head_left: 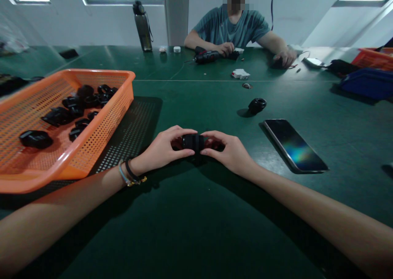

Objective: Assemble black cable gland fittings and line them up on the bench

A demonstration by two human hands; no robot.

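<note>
Between my two hands is a black cylindrical plastic part (192, 141), lying sideways just over the green table (172, 225). My left hand (166, 146) pinches its left end with thumb and fingers. On its right end, which has a wider ring, my right hand (229, 148) closes with thumb and fingertips. The part's exact kind cannot be made out. A similar black part (257, 105) lies on the table beyond my right hand. Left of my left hand, an orange perforated basket (104, 127) holds several black parts (58, 116).
A phone (294, 146) lies right of my right hand. Across the table sits a person (230, 29) with a power drill (205, 57) before them. A bottle (143, 27) stands at the back. A blue bin (367, 83) and an orange basket (374, 58) are at far right.
</note>
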